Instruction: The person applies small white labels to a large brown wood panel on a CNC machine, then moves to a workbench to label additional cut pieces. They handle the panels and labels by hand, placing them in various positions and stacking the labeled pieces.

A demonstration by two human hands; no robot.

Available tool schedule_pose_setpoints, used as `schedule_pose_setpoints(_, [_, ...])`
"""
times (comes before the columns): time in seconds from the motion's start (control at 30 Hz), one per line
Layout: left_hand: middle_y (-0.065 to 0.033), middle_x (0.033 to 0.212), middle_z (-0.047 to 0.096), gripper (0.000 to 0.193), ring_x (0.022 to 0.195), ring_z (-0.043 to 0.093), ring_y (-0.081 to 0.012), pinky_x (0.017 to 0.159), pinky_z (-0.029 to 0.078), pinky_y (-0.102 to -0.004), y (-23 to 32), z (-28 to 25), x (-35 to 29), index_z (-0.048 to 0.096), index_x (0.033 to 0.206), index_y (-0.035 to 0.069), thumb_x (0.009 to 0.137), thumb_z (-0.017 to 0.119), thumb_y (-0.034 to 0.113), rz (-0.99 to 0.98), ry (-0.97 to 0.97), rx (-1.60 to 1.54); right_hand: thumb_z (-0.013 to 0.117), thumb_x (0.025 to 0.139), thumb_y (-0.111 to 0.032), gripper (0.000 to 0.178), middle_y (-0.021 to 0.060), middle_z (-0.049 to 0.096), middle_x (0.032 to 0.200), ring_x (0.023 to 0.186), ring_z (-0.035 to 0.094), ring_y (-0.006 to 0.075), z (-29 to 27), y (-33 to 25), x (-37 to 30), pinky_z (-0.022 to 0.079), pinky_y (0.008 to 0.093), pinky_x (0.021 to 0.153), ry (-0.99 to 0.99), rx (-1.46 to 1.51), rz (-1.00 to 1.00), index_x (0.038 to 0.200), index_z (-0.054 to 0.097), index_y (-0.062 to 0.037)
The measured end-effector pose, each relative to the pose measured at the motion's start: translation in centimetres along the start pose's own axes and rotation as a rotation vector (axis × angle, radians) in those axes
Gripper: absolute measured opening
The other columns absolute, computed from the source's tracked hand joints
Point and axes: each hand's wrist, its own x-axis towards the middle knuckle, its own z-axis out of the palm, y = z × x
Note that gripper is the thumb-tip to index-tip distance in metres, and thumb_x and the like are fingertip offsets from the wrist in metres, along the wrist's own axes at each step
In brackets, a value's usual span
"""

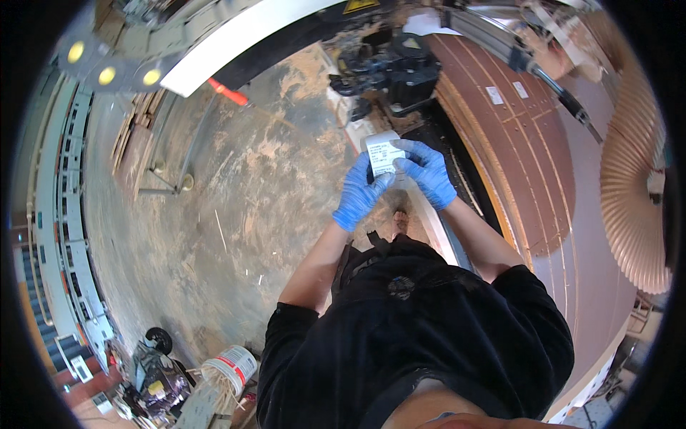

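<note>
Out in front of my chest, both hands hold a roll of white labels (384, 153) with rows of small dark print. My left hand (363, 191), in a blue glove, is closed around its left and lower side, the thumb below the print. Also blue-gloved, my right hand (427, 173) pinches the roll's right edge between thumb and fingers. The roll's back and some fingertips behind it are hidden.
To the right lies a large brown board (493, 132) with cut lines and two small white labels. A beige corrugated hose (629, 186) hangs beyond it. Ahead are a black machine head (411, 75) and white beam (243, 43). A bucket of thin sticks (232, 368) stands lower left.
</note>
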Motion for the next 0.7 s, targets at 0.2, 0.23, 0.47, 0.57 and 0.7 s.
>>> schedule_pose_setpoints(0.2, [-0.0038, 0.096, 0.061, 0.033, 0.088, 0.055, -0.0099, 0.078, 0.047, -0.0260, 0.4, -10.8, -7.0, 0.051, 0.116, 0.003, 0.084, 0.061, 0.004, -0.001, 0.221, -0.068, 0.062, 0.082, -0.002, 0.035, 0.0053, 0.062, 0.105, 0.092, 0.055, 0.0110, 12.2, 1.8, 0.8, 0.045, 0.0241, 0.082, -0.221, -0.110, 0.033, 0.116, 0.060, -0.0046])
schedule_pose_setpoints(0.23, [-0.0038, 0.095, 0.061, 0.033, 0.087, 0.055, -0.0097, 0.077, 0.047, -0.0260, 0.8, -13.2, -8.3, 0.051, 0.115, 0.002, 0.084, 0.061, 0.004, 0.016, 0.250, -0.022, 0.062, 0.082, -0.002, 0.034, 0.0055, 0.062, 0.105, 0.091, 0.056, 0.0111, 15.0, 2.5, 1.1, 0.046, 0.0241, 0.082, -0.237, -0.121, 0.037, 0.115, 0.061, -0.0046])
schedule_pose_setpoints(0.47, [-0.0066, 0.106, 0.061, 0.038, 0.096, 0.056, -0.0125, 0.084, 0.047, -0.0289, 5.3, -30.7, -18.0, 0.049, 0.119, 0.000, 0.084, 0.062, 0.007, -0.116, 0.429, 0.201, 0.064, 0.080, -0.002, 0.023, 0.0068, 0.065, 0.098, 0.086, 0.059, 0.0111, 34.6, 7.1, 3.3, 0.048, 0.0246, 0.077, -0.410, -0.070, 0.046, 0.103, 0.065, -0.0015])
schedule_pose_setpoints(0.57, [-0.0072, 0.106, 0.061, 0.037, 0.095, 0.056, -0.0123, 0.083, 0.047, -0.0279, 7.2, -35.1, -19.8, 0.049, 0.119, 0.000, 0.085, 0.061, 0.007, -0.049, 0.523, 0.273, 0.063, 0.080, -0.002, 0.021, 0.0043, 0.065, 0.092, 0.081, 0.058, 0.0093, 40.3, 6.9, 5.3, 0.048, 0.0235, 0.073, -0.497, -0.080, 0.000, 0.101, 0.066, -0.0022])
schedule_pose_setpoints(0.7, [-0.0066, 0.106, 0.060, 0.035, 0.095, 0.056, -0.0122, 0.082, 0.047, -0.0273, 8.0, -40.7, -18.4, 0.049, 0.119, 0.000, 0.087, 0.060, 0.008, -0.087, 0.497, 0.239, 0.064, 0.081, -0.004, 0.021, 0.0029, 0.065, 0.091, 0.080, 0.057, 0.0087, 44.3, 8.1, 9.3, 0.048, 0.0233, 0.072, -0.516, -0.094, -0.025, 0.101, 0.065, -0.0026])
